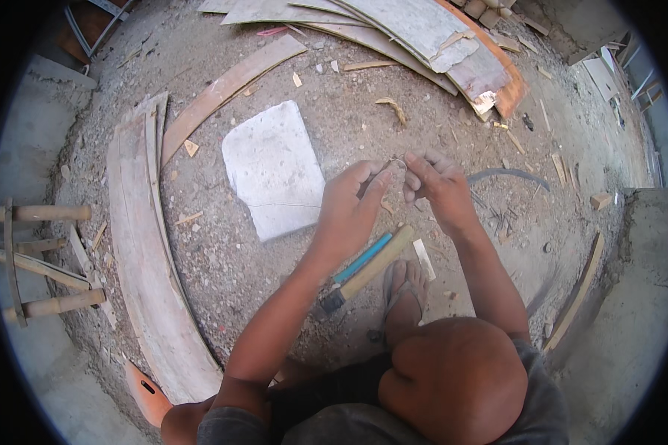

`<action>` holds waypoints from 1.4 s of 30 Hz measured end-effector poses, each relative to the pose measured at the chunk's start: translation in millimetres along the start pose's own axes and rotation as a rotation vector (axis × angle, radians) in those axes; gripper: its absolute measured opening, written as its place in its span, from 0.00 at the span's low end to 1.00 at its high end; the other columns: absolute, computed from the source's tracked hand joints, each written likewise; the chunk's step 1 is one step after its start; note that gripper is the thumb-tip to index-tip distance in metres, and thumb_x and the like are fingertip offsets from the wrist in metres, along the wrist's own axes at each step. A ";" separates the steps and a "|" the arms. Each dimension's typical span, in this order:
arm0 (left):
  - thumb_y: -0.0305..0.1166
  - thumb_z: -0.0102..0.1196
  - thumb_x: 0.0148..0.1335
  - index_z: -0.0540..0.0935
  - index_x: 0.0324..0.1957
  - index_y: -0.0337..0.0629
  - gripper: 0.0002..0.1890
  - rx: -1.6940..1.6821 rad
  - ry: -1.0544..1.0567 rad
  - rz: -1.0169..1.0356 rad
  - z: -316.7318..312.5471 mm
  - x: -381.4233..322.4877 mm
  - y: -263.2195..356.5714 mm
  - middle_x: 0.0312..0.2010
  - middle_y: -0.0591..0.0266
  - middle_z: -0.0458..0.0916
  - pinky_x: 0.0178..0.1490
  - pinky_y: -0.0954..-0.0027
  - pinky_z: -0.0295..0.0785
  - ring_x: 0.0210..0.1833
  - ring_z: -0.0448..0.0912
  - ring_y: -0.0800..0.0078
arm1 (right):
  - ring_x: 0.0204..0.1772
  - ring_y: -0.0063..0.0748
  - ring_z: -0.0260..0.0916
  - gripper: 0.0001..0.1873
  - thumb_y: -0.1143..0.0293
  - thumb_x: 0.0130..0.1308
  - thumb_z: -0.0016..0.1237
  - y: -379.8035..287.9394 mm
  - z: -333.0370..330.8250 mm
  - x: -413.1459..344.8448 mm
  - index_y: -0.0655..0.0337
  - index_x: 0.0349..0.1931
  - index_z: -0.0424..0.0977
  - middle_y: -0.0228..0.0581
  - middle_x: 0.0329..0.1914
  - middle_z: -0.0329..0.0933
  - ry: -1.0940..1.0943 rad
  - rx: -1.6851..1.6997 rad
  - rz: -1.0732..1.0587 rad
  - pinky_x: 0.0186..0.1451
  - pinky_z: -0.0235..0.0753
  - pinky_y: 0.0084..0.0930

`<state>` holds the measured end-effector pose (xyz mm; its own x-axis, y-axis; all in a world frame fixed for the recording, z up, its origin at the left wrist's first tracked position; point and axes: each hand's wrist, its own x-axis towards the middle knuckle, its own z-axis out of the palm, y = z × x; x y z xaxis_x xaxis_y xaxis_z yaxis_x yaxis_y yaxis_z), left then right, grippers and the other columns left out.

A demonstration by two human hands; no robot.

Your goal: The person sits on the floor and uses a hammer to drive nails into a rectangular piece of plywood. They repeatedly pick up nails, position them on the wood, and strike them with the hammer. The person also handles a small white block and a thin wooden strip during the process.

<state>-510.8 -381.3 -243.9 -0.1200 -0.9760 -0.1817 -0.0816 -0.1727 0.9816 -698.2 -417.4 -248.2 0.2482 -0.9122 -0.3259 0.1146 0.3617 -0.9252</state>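
Close together above the gravelly ground, my two hands pinch a thin, curved, wire-like piece [398, 162] between them. My left hand [352, 208] has its thumb and index finger at the piece's left end. On the other end are the fingertips of my right hand [437, 186]. What the piece is made of cannot be told. Below the hands, a hammer with a wooden handle [377, 262] and a dark head lies on the ground beside a blue strip-like tool or handle [363, 258]. Left of my left hand lies a pale, cracked slab [275, 169].
Long weathered boards [139, 245] lie at the left, with stacked plywood sheets [389, 33] at the top. A dark curved hose or strip [509, 172] and several nails or rods [501, 217] are at the right. Concrete walls [634, 289] flank the ground; bamboo poles [50, 213] stick out at left.
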 end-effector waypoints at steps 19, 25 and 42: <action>0.25 0.59 0.71 0.87 0.51 0.32 0.11 0.195 0.223 0.283 9.4 5.6 10.1 0.30 0.54 0.82 0.37 0.68 0.71 0.31 0.78 0.73 | 0.35 0.49 0.80 0.07 0.67 0.68 0.57 -70.4 3.9 -33.9 0.58 0.36 0.75 0.41 0.29 0.77 -0.126 -1.313 -0.750 0.32 0.75 0.43; 0.24 0.60 0.70 0.87 0.50 0.32 0.10 0.416 0.117 0.384 7.1 -0.4 9.1 0.29 0.52 0.80 0.35 0.67 0.72 0.28 0.78 0.66 | 0.36 0.50 0.80 0.08 0.66 0.70 0.56 -75.2 1.2 -21.4 0.58 0.36 0.75 0.42 0.31 0.78 -0.143 -1.286 -0.745 0.34 0.74 0.43; 0.30 0.57 0.75 0.87 0.47 0.33 0.10 0.182 0.260 0.160 -4.2 9.5 -2.5 0.34 0.61 0.85 0.45 0.71 0.72 0.37 0.77 0.79 | 0.31 0.33 0.68 0.18 0.57 0.80 0.48 -14.2 -27.4 -15.2 0.63 0.39 0.77 0.37 0.27 0.72 -0.255 -0.663 -0.001 0.38 0.70 0.35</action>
<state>-507.6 -390.6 -247.8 0.1084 -0.9940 0.0172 -0.2603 -0.0117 0.9654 -729.9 -413.9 -235.4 0.4754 -0.8097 -0.3441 -0.4743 0.0936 -0.8754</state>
